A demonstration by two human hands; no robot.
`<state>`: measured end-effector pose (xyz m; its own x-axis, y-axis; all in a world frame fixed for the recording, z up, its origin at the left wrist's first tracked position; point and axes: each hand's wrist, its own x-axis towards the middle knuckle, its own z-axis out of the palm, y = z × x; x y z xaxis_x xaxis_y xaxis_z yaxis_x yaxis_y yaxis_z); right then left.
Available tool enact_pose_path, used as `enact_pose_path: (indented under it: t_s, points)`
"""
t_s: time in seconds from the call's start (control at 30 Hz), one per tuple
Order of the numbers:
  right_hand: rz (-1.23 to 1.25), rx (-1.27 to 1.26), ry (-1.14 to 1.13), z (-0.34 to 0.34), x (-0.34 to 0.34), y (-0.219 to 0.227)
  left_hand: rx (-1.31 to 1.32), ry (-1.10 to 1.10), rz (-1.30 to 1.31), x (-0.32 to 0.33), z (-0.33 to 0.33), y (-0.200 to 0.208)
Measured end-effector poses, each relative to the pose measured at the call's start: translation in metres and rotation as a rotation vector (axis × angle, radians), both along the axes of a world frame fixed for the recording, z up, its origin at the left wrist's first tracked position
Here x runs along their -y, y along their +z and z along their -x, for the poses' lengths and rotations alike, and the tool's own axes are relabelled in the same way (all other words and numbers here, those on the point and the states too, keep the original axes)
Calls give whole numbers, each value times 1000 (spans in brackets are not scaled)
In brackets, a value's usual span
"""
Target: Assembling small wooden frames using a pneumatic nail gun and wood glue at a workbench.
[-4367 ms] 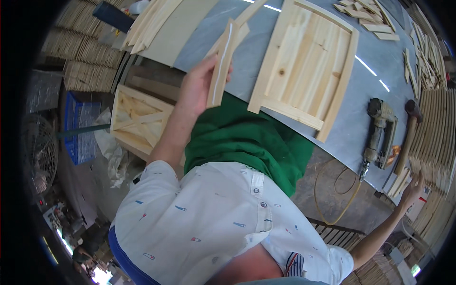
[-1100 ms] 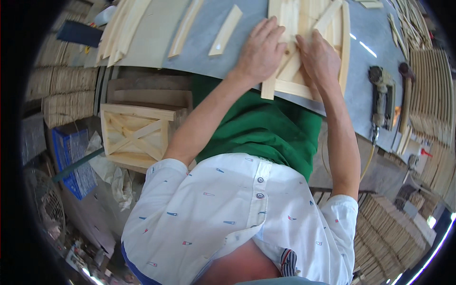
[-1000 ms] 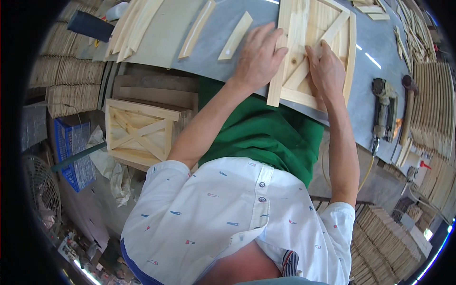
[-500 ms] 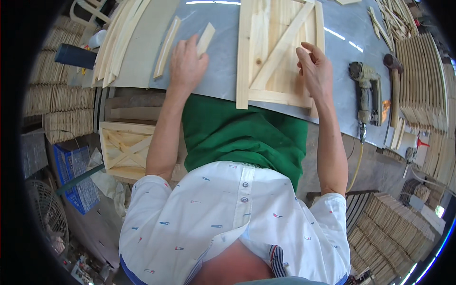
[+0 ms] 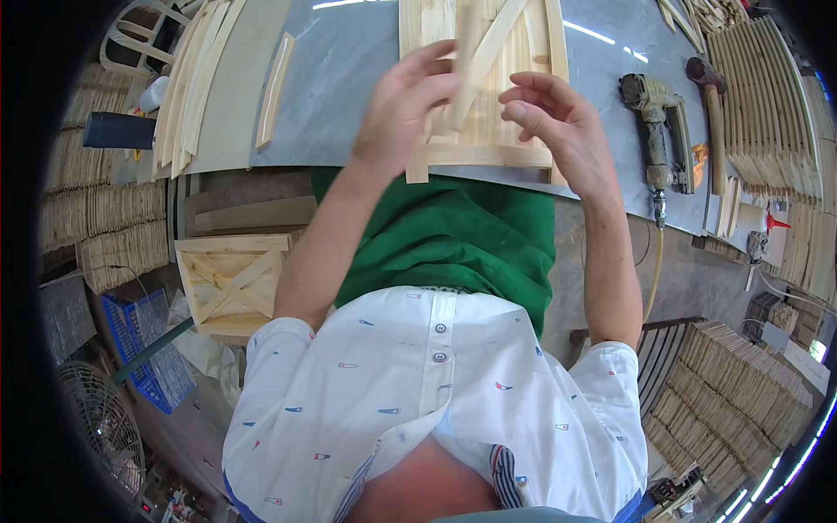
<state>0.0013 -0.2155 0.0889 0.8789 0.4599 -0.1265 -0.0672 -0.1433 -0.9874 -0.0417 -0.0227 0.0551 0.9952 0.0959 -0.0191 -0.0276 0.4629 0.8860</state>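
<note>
A pale wooden panel point(image 5: 532, 63) with a frame and a diagonal brace lies on the grey worktop in front of me. Above its left part, my left hand point(image 5: 397, 109) pinches a short wooden strip point(image 5: 466, 65), which is smeared by motion and held roughly upright. My right hand point(image 5: 565, 131) hovers over the panel's lower right side, fingers curved and apart, with nothing in it. Another wooden strip point(image 5: 275, 91), with a lighter line along it, lies on the worktop to the left.
A nail gun point(image 5: 656, 131) with a yellow hose and a hammer point(image 5: 717, 122) lie on the right. Long slats point(image 5: 196, 83) are piled on the left beside a dark cylinder point(image 5: 120, 131). Stacked wood point(image 5: 763, 105) stands far right; a crate-like wooden frame point(image 5: 231, 283) sits below the table.
My left hand has picked up the short strip from the worktop and carried it right, over the panel. My right hand's fingers have spread wider. The whole view has shifted slightly.
</note>
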Motion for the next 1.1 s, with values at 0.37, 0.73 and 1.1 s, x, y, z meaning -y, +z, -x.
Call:
enact_pose_path:
  t_s: [0.37, 0.73, 1.1]
  points:
    - [24, 112, -52, -8, 0, -8, 77, 54, -62, 41, -10, -6]
    - [781, 497, 9, -23, 9, -27, 191, 387, -1414, -16, 4, -44]
    - [960, 627, 20, -19, 5, -29, 181, 403, -1388, -16, 7, -54]
